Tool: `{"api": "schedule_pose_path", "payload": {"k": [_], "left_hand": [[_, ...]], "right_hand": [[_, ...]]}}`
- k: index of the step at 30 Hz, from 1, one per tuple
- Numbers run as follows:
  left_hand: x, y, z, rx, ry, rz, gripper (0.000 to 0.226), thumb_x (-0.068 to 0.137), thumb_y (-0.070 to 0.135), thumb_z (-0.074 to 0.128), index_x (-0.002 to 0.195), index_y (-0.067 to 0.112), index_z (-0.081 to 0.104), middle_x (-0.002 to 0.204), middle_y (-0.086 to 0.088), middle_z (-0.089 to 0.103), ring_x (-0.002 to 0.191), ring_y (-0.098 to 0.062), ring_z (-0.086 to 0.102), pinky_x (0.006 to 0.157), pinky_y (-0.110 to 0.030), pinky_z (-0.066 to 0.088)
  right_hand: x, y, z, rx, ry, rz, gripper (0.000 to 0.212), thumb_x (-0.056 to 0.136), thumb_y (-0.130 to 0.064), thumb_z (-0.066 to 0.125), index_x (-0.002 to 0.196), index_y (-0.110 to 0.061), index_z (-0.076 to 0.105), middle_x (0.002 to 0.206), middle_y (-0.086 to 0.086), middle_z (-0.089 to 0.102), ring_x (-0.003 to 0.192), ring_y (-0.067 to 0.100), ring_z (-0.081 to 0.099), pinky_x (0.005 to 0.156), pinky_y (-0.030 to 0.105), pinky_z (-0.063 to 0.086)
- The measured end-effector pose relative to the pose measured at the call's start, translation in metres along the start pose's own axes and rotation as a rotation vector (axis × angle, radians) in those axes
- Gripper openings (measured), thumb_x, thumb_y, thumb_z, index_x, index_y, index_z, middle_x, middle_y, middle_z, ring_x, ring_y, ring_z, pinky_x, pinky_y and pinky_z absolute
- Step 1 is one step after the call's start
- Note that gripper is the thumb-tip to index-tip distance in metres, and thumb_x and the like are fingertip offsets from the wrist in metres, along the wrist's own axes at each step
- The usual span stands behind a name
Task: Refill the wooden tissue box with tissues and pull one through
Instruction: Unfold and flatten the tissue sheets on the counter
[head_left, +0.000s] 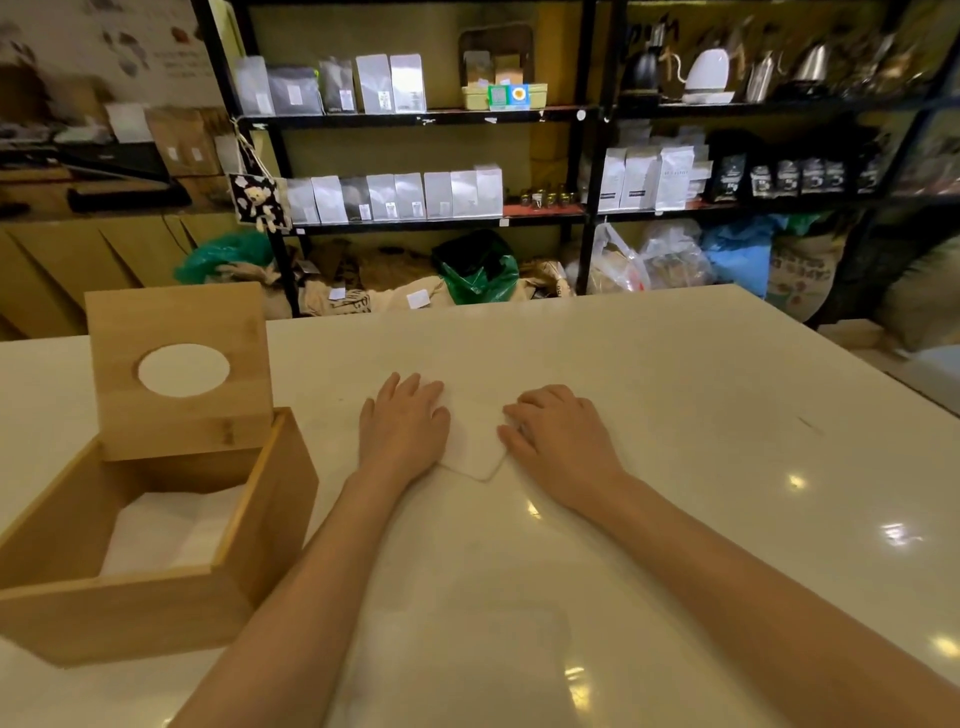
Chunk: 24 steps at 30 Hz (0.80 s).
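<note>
A wooden tissue box (270, 499) stands open at the left of the white table, with white tissues (171, 530) lying inside it. Its hinged lid (176, 322) is upright and has an oval hole. A white tissue (475, 447) lies flat on the table in the middle. My left hand (402, 423) rests palm down on its left part. My right hand (558, 439) presses on its right edge with the fingers curled. Neither hand has lifted the tissue.
The white table (675, 467) stretches to the right and toward me, glossy with light reflections. Behind it stand black shelves (587, 156) with white and dark bags and kettles. Sacks and plastic bags (478, 270) lie on the floor under them.
</note>
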<state>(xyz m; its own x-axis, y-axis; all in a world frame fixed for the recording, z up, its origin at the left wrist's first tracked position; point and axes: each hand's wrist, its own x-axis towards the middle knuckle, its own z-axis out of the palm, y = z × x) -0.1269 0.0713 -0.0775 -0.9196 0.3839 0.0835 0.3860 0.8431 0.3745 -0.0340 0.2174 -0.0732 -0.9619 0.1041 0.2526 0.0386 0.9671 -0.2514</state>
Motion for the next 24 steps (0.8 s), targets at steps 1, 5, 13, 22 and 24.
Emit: {"api": "schedule_pose_path", "payload": {"k": [1, 5, 13, 22, 24], "left_hand": [[0.000, 0.000, 0.000, -0.016, 0.009, -0.003, 0.044, 0.092, 0.027, 0.034, 0.136, 0.025, 0.036, 0.153, -0.002, 0.024, 0.142, -0.023, 0.009, 0.115, -0.044, 0.010], [-0.004, 0.001, 0.000, -0.115, 0.080, 0.005, 0.033, 0.089, 0.024, 0.041, 0.122, 0.022, 0.049, 0.144, -0.001, 0.039, 0.141, -0.023, 0.014, 0.114, -0.043, 0.014], [-0.006, 0.003, -0.001, -0.153, 0.111, 0.114, 0.030, 0.087, 0.013, 0.044, 0.114, 0.016, 0.056, 0.139, -0.007, 0.046, 0.138, -0.026, 0.021, 0.109, -0.035, 0.021], [-0.025, 0.025, -0.028, -0.698, 0.452, 0.032, 0.011, 0.086, 0.016, 0.056, 0.092, 0.013, 0.065, 0.090, 0.003, 0.063, 0.092, -0.013, 0.057, 0.076, -0.025, 0.041], [-0.029, 0.032, -0.043, -0.799, 0.453, 0.028, 0.012, 0.085, 0.019, 0.059, 0.092, 0.015, 0.067, 0.089, 0.002, 0.066, 0.092, -0.015, 0.061, 0.080, -0.028, 0.047]], "right_hand": [[0.001, 0.000, 0.000, 0.026, 0.013, -0.004, 0.033, 0.094, -0.032, 0.040, 0.118, -0.018, 0.057, 0.126, -0.001, 0.055, 0.123, 0.019, 0.038, 0.095, 0.033, 0.028], [0.002, 0.002, -0.001, 0.142, 0.039, 0.023, 0.024, 0.090, -0.027, 0.047, 0.107, -0.017, 0.060, 0.117, -0.001, 0.059, 0.117, 0.019, 0.042, 0.092, 0.032, 0.032], [0.000, -0.003, -0.010, 0.349, 0.037, 0.091, 0.013, 0.079, -0.016, 0.056, 0.088, -0.018, 0.064, 0.097, 0.002, 0.067, 0.097, 0.020, 0.055, 0.087, 0.038, 0.043], [0.001, -0.001, -0.048, 0.733, 0.198, 0.200, 0.011, 0.078, -0.011, 0.066, 0.088, -0.015, 0.068, 0.074, -0.002, 0.064, 0.072, 0.009, 0.059, 0.061, 0.004, 0.041], [-0.001, -0.002, -0.067, 0.776, 0.269, 0.171, 0.009, 0.079, -0.013, 0.066, 0.087, -0.015, 0.070, 0.082, 0.004, 0.069, 0.078, 0.014, 0.064, 0.071, 0.011, 0.044]]}}
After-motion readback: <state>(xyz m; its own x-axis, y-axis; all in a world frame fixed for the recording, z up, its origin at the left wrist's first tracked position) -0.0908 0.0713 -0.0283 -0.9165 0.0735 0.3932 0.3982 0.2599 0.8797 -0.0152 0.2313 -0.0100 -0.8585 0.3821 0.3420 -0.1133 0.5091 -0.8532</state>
